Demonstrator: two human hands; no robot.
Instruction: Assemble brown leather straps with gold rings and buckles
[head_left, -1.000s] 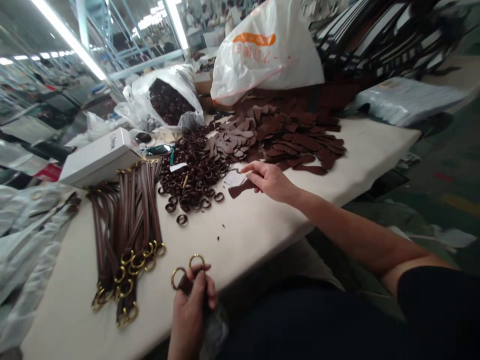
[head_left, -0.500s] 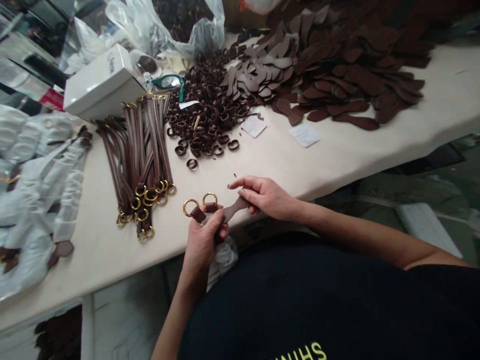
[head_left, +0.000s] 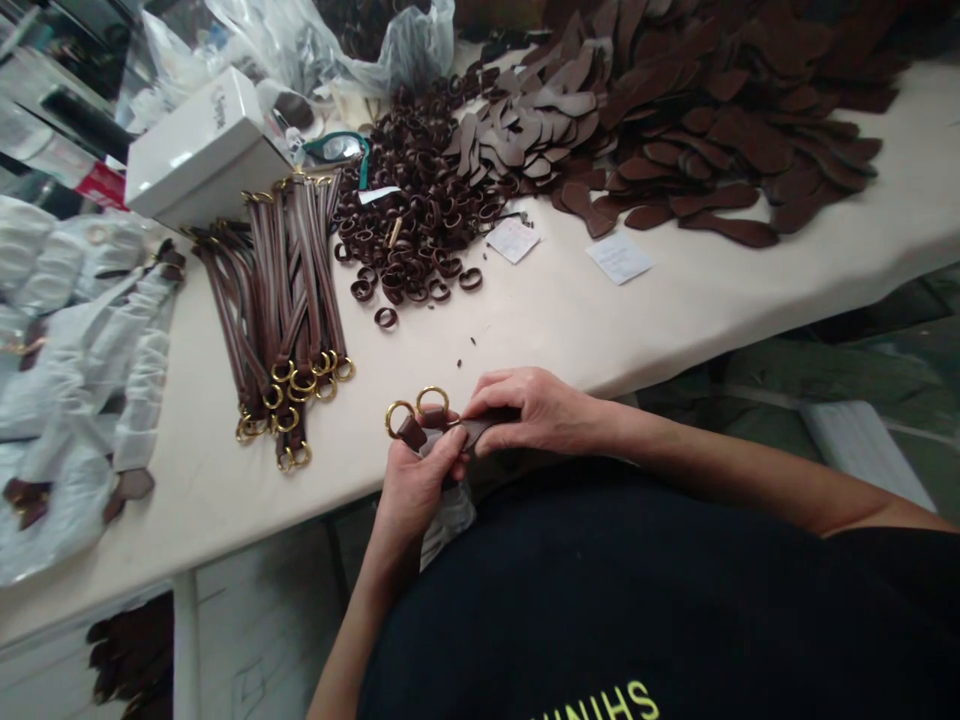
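Observation:
Near the table's front edge, my left hand (head_left: 420, 480) is closed around a brown leather strap (head_left: 411, 433) with two gold rings (head_left: 433, 402) standing up past the thumb. Between both hands lies a brown leather tab (head_left: 487, 425), its near end pinched by the left thumb. My right hand (head_left: 536, 412) has its fingers and thumb on the tab, with the fingertips close to the left thumb. Part of the strap below the left hand is hidden; some clear plastic (head_left: 454, 510) hangs there.
Ringed brown straps (head_left: 292, 280) lie to the left, beside a heap of small leather loops (head_left: 420, 210). Flat leather pieces (head_left: 697, 150) pile up at the back right. A white box (head_left: 202, 140), paper notes (head_left: 619, 257) and wrapped straps (head_left: 82, 380) are also on the table (head_left: 540, 330).
My right hand has moved left and down along the leather tab, closing in on my left hand. Its raised fingers have come down onto the tab. The left hand keeps its hold.

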